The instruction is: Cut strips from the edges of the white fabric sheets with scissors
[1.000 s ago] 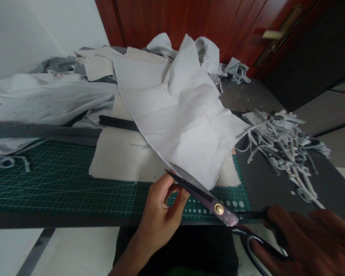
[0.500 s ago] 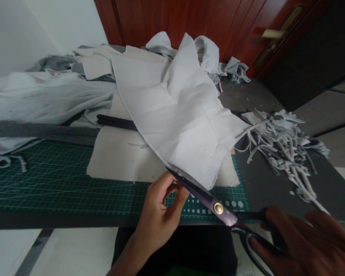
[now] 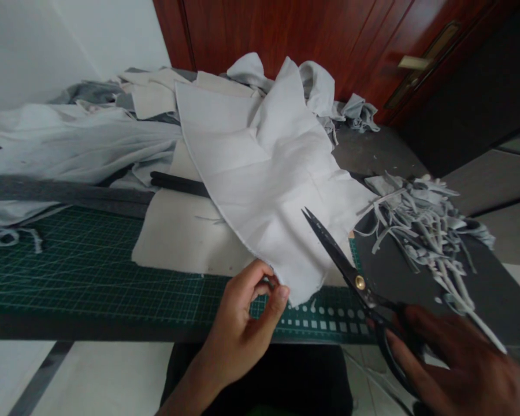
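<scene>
My left hand (image 3: 248,309) pinches the lower edge of a large piece of pale grey cloth (image 3: 281,167), near its bottom corner. The cloth lies creased and partly raised over the table. In my right hand (image 3: 463,364) is a pair of black-handled scissors (image 3: 353,274), thumb and fingers in the loops. Its blades look nearly closed and point up and left, over the right part of the cloth. Beneath the cloth is a flat cream fabric piece (image 3: 190,237), with a black bar-like object (image 3: 179,184) lying across it.
A green cutting mat (image 3: 104,266) covers the table's front. Crumpled grey fabric (image 3: 82,138) is heaped at the left. A tangle of cut cloth strips (image 3: 435,222) lies at the right. Behind stands a red-brown door (image 3: 286,34) with a brass handle (image 3: 416,62).
The scissors have come off the cloth's lower edge and moved up and right, their blades turned more upward. My left hand keeps its pinch; the cloth's bottom corner hangs a little lower.
</scene>
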{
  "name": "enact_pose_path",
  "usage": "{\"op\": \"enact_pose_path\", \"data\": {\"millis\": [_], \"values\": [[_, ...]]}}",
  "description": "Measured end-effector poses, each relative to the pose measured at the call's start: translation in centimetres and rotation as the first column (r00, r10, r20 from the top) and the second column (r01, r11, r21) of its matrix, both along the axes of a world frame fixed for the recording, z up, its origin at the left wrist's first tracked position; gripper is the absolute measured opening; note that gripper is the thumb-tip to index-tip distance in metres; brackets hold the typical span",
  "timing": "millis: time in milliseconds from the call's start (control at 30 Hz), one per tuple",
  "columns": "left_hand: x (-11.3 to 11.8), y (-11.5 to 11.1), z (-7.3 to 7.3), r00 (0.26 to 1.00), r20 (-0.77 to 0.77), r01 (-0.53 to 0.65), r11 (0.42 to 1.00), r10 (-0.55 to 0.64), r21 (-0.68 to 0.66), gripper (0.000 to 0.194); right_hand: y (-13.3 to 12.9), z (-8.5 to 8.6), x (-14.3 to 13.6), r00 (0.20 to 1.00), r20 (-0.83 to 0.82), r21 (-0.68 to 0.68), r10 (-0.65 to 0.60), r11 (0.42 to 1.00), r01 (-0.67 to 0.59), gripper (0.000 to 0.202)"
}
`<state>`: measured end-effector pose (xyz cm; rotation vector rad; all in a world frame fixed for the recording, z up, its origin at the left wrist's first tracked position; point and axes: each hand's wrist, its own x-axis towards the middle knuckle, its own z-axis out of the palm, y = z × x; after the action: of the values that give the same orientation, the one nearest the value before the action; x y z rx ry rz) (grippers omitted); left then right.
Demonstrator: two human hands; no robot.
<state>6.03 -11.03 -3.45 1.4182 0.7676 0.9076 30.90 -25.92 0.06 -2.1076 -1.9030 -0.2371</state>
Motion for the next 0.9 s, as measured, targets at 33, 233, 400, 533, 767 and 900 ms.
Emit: {"op": "enact_pose_path", "data": {"millis": [33, 233, 400, 533, 767, 900], "values": [[0.0, 0.1, 0.1, 1.0, 0.007, 0.006, 1.0, -0.006, -0.03, 0.022, 0.1, -0.4, 0.1, 0.997, -0.07, 0.005, -0.026, 1.0, 0.026, 0.028], [0.1, 1.0, 0.8, 0.991, 0.113, 0.1, 0.944, -0.067, -0.314, 0.048, 0.5, -2.1, -1.7, 0.916, -0.357, -0.004, -0.182, 0.981, 0.193, 0.036], [1.1, 1.0, 0.7, 0.996, -0.011, 0.08, 0.904, -0.094, -0.42, 0.063, 1.3, -1.8, -3.4, 0.724, -0.595, -0.103, -0.348, 0.927, 0.361, 0.043], [2.0, 0.8, 0.4, 0.959, -0.261, 0.018, 0.945, -0.109, -0.327, 0.054, 2.7, -1.4, -3.2, 0.577, -0.743, -0.112, -0.338, 0.913, 0.391, 0.039], [2.0, 0.4, -0.3, 0.957, -0.288, -0.033, 0.998, 0.014, -0.061, 0.047, 5.1, -2.9, -1.5, 0.576, -0.808, -0.063, -0.125, 0.99, 0.126, 0.055], [1.9, 0.2, 0.1, 0.949, -0.314, -0.042, 0.994, 0.008, -0.099, 0.049, 5.3, -3.4, -1.4, 0.443, -0.896, -0.042, 0.002, 0.995, -0.089, 0.06]]}}
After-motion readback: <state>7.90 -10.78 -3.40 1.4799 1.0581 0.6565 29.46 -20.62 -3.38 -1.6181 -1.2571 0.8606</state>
